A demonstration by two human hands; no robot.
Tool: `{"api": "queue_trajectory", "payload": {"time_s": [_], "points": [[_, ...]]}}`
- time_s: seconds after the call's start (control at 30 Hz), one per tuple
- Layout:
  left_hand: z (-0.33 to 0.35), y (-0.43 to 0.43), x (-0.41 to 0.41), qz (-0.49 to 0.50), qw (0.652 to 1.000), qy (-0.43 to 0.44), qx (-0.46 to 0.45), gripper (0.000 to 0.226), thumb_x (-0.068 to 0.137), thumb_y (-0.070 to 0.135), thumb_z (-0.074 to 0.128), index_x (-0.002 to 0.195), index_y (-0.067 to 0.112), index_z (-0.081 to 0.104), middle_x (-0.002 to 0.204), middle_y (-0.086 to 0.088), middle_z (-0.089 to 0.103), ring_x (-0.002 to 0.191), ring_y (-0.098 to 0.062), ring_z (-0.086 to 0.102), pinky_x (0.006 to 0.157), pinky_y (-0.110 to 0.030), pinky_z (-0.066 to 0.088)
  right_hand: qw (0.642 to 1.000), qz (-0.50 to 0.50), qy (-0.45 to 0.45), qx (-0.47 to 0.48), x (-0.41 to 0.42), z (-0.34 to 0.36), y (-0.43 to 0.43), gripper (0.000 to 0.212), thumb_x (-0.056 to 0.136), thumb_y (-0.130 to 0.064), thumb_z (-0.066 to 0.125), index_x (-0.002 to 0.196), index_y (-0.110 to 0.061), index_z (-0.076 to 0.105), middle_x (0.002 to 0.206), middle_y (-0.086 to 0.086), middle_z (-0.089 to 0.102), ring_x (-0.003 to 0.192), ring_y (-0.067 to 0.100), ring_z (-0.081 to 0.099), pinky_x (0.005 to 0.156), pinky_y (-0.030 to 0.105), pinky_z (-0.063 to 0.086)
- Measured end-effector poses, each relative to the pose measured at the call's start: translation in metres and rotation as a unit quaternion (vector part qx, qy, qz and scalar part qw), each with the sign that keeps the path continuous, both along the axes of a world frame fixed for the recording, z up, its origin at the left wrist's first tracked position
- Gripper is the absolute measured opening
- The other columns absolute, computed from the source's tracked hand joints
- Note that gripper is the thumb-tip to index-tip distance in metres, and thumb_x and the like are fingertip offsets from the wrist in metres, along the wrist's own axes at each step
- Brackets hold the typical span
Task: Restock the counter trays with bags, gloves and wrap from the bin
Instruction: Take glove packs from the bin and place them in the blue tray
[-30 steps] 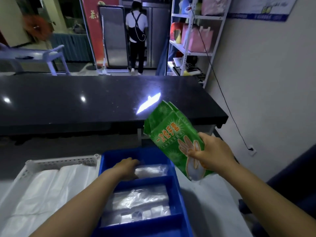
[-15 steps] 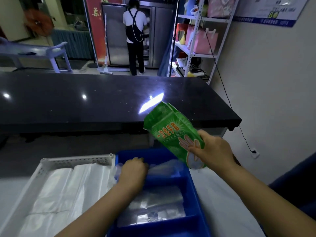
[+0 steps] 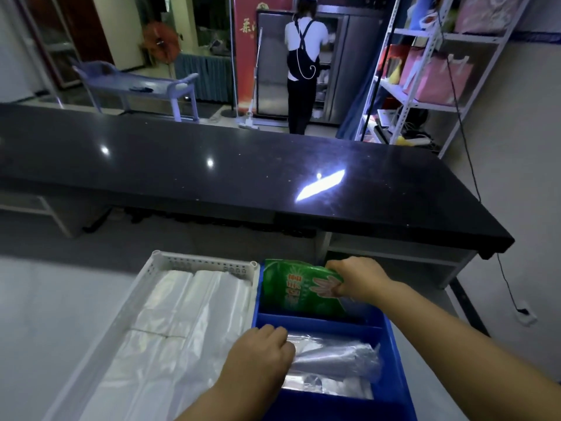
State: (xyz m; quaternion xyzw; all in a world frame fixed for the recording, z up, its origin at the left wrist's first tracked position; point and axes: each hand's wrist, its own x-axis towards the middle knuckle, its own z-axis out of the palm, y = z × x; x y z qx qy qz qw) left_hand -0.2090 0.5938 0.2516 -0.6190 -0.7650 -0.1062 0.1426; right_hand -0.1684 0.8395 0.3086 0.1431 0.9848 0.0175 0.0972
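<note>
1. Left of the blue tray (image 3: 394,338): a white slotted tray (image 3: 170,262) sits touching it, already filled w/ folded clear bags (image 3: 182,302). Little risk here unless an elbow drags the top sheets out.
2. Blue tray, near compartment: the left hand (image 3: 258,360) is curled down on crinkled clear film packs (image 3: 334,357), fingers bent over their left end; whether it pinches them or only presses, can't tell. If it lets up too soon, the springy plastic could puff up over the divider.
3. Blue tray, far compartment: the right hand (image 3: 358,281) grips the green glove pack (image 3: 300,290) by its right edge, the pack going in tilted, lower part already inside. Looks like a tight fit. The pack could jam on the divider or buckle if pushed hard.
4. Right of the blue tray: the work surface appears to end close by, so a hard shove might nudge the tray toward that edge.
</note>
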Motion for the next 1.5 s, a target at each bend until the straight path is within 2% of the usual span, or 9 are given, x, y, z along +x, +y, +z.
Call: {"api": "queue_trajectory", "payload": {"time_s": [0.63,0.77,0.87,0.93,1.0,1.13,1.27,1.37,1.5], "points": [[-0.002,0.003,0.001,0.025,0.999,-0.015,-0.034,0.022,0.042,0.011,0.068,0.049,0.02,0.049,0.051,0.002,0.046,0.045,-0.017,0.043,0.041,-0.024,0.027,0.997,0.004,-0.073,0.034,-0.033,-0.008,0.018,0.047,0.082,-0.03,0.068,0.12,-0.016,0.044,0.113,0.007,0.061,0.098,0.028,0.058,0.069,0.034,0.044],[0.005,0.006,-0.004,0.039,0.997,-0.023,-0.064,0.029,0.031,0.016,0.073,0.047,0.021,0.049,0.053,0.003,0.049,0.046,-0.017,0.048,0.04,-0.024,0.025,0.998,0.009,-0.006,0.069,-0.019,-0.004,0.016,0.068,0.08,-0.033,0.067,0.137,-0.019,0.033,0.126,0.006,0.055,0.11,0.028,0.053,0.079,0.035,0.042],[0.012,0.012,-0.014,0.056,0.996,-0.051,-0.057,0.022,0.036,0.019,0.073,0.05,0.02,0.056,0.059,0.004,0.054,0.054,-0.017,0.053,0.04,-0.024,0.036,0.99,0.013,0.135,0.033,0.0,0.014,0.006,0.06,0.084,-0.035,0.063,0.137,-0.022,0.04,0.129,0.002,0.054,0.115,0.024,0.05,0.09,0.036,0.041],[0.016,0.023,-0.022,0.066,0.994,-0.056,-0.068,0.02,0.038,0.02,0.075,0.053,0.021,0.061,0.062,0.005,0.057,0.056,-0.017,0.055,0.042,-0.024,0.041,0.973,0.015,0.217,-0.075,0.014,0.027,-0.011,0.045,0.085,-0.035,0.062,0.127,-0.021,0.054,0.122,0.001,0.062,0.109,0.022,0.056,0.089,0.036,0.045],[0.028,0.037,-0.024,0.081,0.992,-0.056,-0.085,0.023,0.038,0.024,0.078,0.053,0.023,0.061,0.058,0.007,0.058,0.052,-0.015,0.056,0.041,-0.023,0.039,0.967,0.046,0.205,-0.143,0.029,0.035,-0.03,0.039,0.086,-0.039,0.061,0.121,-0.021,0.06,0.115,0.0,0.067,0.103,0.019,0.061,0.087,0.038,0.049],[0.045,0.069,-0.028,0.101,0.99,-0.091,-0.044,0.008,0.066,0.02,0.07,0.072,0.018,0.065,0.07,-0.002,0.067,0.066,-0.025,0.063,0.053,-0.028,0.041,0.979,0.131,0.154,-0.038,0.045,0.015,-0.036,0.031,0.077,-0.035,0.068,0.105,-0.021,0.065,0.093,0.001,0.072,0.083,0.022,0.065,0.075,0.037,0.05],[0.041,0.092,-0.038,0.078,0.994,-0.059,-0.055,0.027,0.043,0.016,0.082,0.056,0.02,0.059,0.049,0.002,0.06,0.043,-0.02,0.057,0.037,-0.022,0.035,0.97,0.076,0.231,0.019,0.046,-0.009,-0.011,0.023,0.059,-0.012,0.082,0.069,-0.022,0.064,0.058,-0.004,0.065,0.05,0.016,0.058,0.052,0.025,0.047],[0.025,0.093,-0.046,0.098,0.99,-0.058,-0.089,0.025,0.052,0.007,0.077,0.064,0.021,0.059,0.058,-0.001,0.063,0.052,-0.019,0.059,0.044,-0.025,0.027,0.975,0.037,0.216,0.03,0.048,-0.035,-0.003,0.031,0.056,-0.007,0.083,0.08,-0.021,0.07,0.062,-0.001,0.067,0.055,0.019,0.061,0.05,0.028,0.051],[-0.001,0.089,-0.056,0.131,0.967,-0.125,-0.18,0.021,0.079,0.005,0.048,0.092,0.018,0.058,0.095,-0.006,0.067,0.091,-0.03,0.061,0.062,-0.03,0.034,0.992,-0.015,0.119,-0.041,0.044,-0.053,-0.005,0.047,0.083,0.002,0.052,0.126,-0.016,0.053,0.11,0.012,0.067,0.091,0.033,0.063,0.072,0.041,0.053]]}}
